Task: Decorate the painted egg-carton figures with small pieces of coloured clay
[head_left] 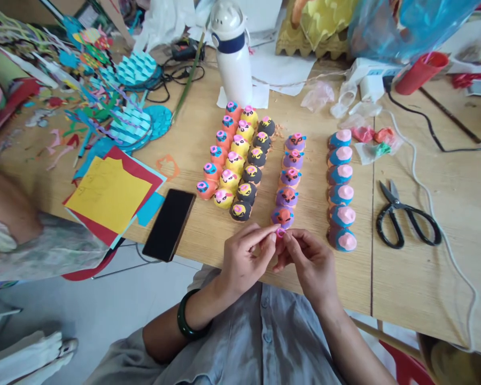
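Fingertips of my left hand (246, 259) and my right hand (312, 264) meet at the table's front edge. Between them they pinch a small pink ring (280, 232), which looks like soft clay. Right beyond lies a strip of purple painted egg-carton cups (292, 176), with orange, blue and pink details; its nearest cup is partly behind my fingers. To the left run strips of orange cups (218, 154), yellow cups (235, 161) and black cups (251, 174) with face-like decorations. On the right is a strip of blue cups (334, 175) topped with pink lumps.
Black-handled scissors (396, 206) lie at right beside a white cable (444, 235). A phone (169, 224) and coloured sheets (112, 195) are at left. A white bottle (233, 67) stands behind the cups. Another person's arm (8, 208) rests at the left edge.
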`<control>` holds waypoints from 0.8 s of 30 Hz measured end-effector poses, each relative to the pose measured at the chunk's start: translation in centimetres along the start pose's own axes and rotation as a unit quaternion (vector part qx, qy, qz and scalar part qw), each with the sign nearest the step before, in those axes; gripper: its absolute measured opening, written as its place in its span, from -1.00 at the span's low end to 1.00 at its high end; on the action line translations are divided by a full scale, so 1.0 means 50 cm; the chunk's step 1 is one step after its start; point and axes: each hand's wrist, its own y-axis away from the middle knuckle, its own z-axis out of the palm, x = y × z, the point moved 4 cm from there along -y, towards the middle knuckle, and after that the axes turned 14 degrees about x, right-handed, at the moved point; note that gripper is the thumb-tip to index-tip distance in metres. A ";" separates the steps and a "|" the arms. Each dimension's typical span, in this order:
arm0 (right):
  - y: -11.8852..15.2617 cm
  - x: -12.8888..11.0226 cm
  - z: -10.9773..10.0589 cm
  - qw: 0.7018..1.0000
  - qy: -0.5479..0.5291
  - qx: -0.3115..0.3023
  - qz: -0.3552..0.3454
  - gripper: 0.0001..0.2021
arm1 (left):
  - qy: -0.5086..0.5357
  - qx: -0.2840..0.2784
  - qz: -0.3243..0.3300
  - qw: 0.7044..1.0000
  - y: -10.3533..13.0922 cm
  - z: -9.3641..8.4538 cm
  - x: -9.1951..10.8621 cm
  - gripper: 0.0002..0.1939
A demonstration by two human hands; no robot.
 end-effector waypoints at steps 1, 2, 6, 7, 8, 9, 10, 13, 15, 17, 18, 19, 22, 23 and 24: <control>-0.001 0.000 0.000 1.000 -0.003 -0.002 0.005 -0.68 | -0.014 0.001 0.019 1.000 0.001 0.000 0.000 -0.74; -0.002 0.000 0.000 1.000 -0.008 -0.004 0.008 -0.69 | -0.030 0.001 0.035 0.999 0.002 0.001 0.000 -0.73; -0.006 -0.001 0.000 0.999 -0.030 -0.007 0.010 -0.72 | -0.084 0.005 0.080 0.993 0.007 0.000 -0.007 -0.73; -0.006 -0.001 0.000 0.999 -0.032 -0.007 0.010 -0.73 | -0.089 0.007 0.090 0.992 0.007 -0.001 -0.007 -0.75; -0.007 -0.001 -0.001 0.999 -0.032 -0.006 0.011 -0.73 | -0.090 0.008 0.096 0.991 0.007 -0.002 -0.007 -0.76; -0.007 -0.001 -0.002 0.999 -0.031 -0.005 0.012 -0.73 | -0.087 0.009 0.095 0.992 0.005 -0.004 -0.007 -0.77; -0.007 -0.001 -0.002 0.999 -0.029 -0.004 0.013 -0.73 | -0.081 0.010 0.084 0.993 0.002 -0.006 -0.007 -0.78; -0.006 -0.001 -0.005 1.000 -0.017 0.004 0.013 -0.71 | -0.027 -0.002 -0.010 1.000 -0.012 -0.010 -0.011 -0.78; -0.006 0.000 -0.005 1.000 -0.005 0.005 0.015 -0.70 | 0.033 -0.030 -0.104 0.994 -0.019 -0.008 -0.019 -0.76; -0.007 0.001 -0.004 1.000 0.007 -0.003 0.020 -0.69 | 0.087 -0.056 -0.178 0.979 -0.022 -0.002 -0.027 -0.77; -0.008 0.002 -0.003 1.000 0.012 -0.010 0.023 -0.68 | 0.105 -0.061 -0.199 0.972 -0.022 0.000 -0.030 -0.78; -0.008 0.003 -0.002 0.999 0.015 -0.017 0.024 -0.67 | 0.116 -0.060 -0.211 0.969 -0.022 0.001 -0.033 -0.80; -0.009 0.004 0.002 0.999 0.020 -0.022 0.025 -0.67 | 0.126 -0.041 -0.219 0.967 -0.021 0.003 -0.040 -0.84; -0.008 0.003 0.002 0.999 0.021 -0.017 0.022 -0.67 | 0.128 -0.038 -0.221 0.966 -0.020 0.004 -0.041 -0.84; -0.007 0.002 0.003 1.000 0.022 -0.007 0.017 -0.67 | 0.130 -0.037 -0.225 0.965 -0.020 0.005 -0.042 -0.84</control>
